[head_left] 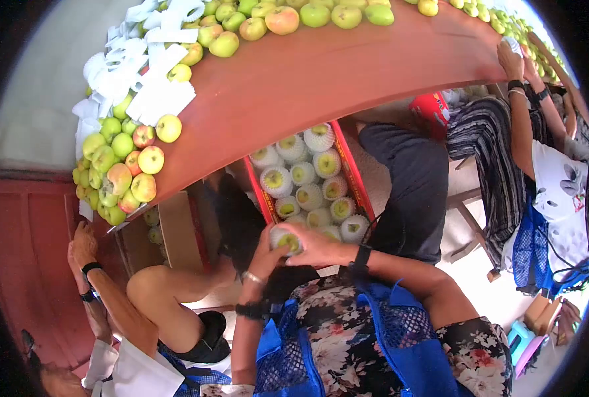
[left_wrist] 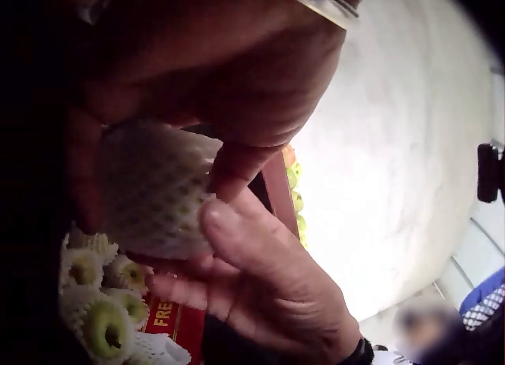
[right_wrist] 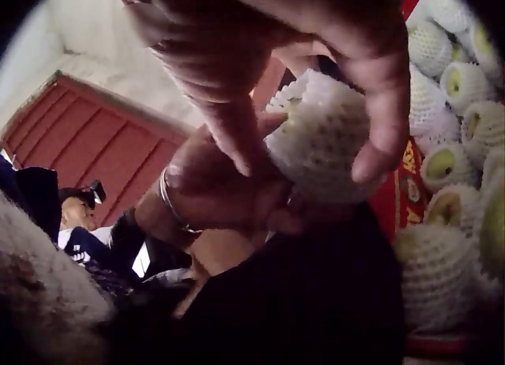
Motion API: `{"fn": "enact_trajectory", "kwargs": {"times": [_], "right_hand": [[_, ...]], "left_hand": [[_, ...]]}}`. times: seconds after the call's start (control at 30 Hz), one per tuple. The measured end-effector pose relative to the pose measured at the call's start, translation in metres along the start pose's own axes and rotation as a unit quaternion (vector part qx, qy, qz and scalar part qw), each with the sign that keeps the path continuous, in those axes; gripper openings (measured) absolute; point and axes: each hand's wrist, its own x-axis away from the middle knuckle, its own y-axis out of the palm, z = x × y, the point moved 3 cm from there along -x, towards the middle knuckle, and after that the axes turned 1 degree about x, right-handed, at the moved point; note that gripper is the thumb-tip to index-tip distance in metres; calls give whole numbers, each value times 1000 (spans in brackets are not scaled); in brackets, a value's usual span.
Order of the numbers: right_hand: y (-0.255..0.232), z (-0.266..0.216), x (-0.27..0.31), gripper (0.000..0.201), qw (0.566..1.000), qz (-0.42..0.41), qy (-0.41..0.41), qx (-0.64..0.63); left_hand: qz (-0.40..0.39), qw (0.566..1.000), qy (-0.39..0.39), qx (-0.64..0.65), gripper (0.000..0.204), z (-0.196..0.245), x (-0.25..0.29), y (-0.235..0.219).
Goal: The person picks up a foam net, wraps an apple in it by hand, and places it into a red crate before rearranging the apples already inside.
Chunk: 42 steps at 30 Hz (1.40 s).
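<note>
An apple in a white foam net is held between both hands at the near end of a red box of netted apples. The left hand grips its left side, the right hand its right side. In the left wrist view the netted apple has the left hand curled over it and the right hand against it from below. In the right wrist view the right hand's fingers and thumb span the netted apple, with the left hand beside it.
A reddish-brown table curves beyond the box, with loose apples and a pile of white foam nets on its left part. Other people sit at left and right. An open cardboard box stands under the table at left.
</note>
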Motion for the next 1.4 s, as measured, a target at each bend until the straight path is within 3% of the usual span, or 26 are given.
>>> {"fn": "enact_trajectory", "kwargs": {"times": [0.03, 0.13, 0.23, 0.33, 0.4, 0.47, 0.5, 0.6, 0.67, 0.73, 0.87, 0.97, 1.07, 1.17, 1.27, 1.4], "right_hand": [[-8, 1, 0, 77, 998, 31, 5, 53], [-32, 19, -4, 63, 984, 139, 20, 110], [-59, 52, -22, 57, 969, 195, 52, 142], [-87, 64, -39, 58, 961, 204, 60, 178], [-95, 59, -49, 58, 959, 194, 92, 182], [-93, 77, -62, 56, 951, 216, 51, 215], [-94, 82, -67, 56, 945, 228, 31, 231], [-97, 102, -82, 56, 955, 196, 169, 142], [-100, 93, -82, 55, 958, 199, 137, 155], [-103, 91, -83, 56, 958, 203, 122, 163], [-103, 102, -95, 60, 953, 222, 117, 168], [-108, 99, -90, 58, 959, 216, 128, 134], [-112, 97, -90, 56, 963, 216, 130, 92], [-114, 103, -91, 56, 967, 212, 123, 73], [-113, 108, -94, 56, 966, 206, 115, 108], [-112, 105, -95, 57, 957, 204, 87, 186]], "left_hand": [[-1, 1000, 2, -22, 69, 1, -14, 5], [49, 938, 222, -260, 71, -11, -81, 14], [116, 944, 222, -213, 74, -23, -141, 29], [182, 951, 154, -195, 71, 30, -118, 63], [210, 946, 175, -177, 67, 22, -132, 62], [225, 948, 175, -141, 65, 15, -139, 60], [221, 954, 165, -113, 63, 15, -141, 60], [206, 964, 157, -55, 61, 5, -150, 60], [196, 963, 180, -43, 61, -9, -161, 60], [153, 968, 177, 89, 63, -14, -166, 61], [157, 950, 153, 221, 63, -9, -165, 63], [248, 887, 145, 362, 46, -19, -169, 77], [196, 821, -30, 536, 33, -60, -187, 82], [150, 828, 77, 534, 29, -64, -202, 74], [46, 848, 111, 516, 33, -47, -201, 68], [11, 830, 116, 545, 36, -29, -193, 77]]}}
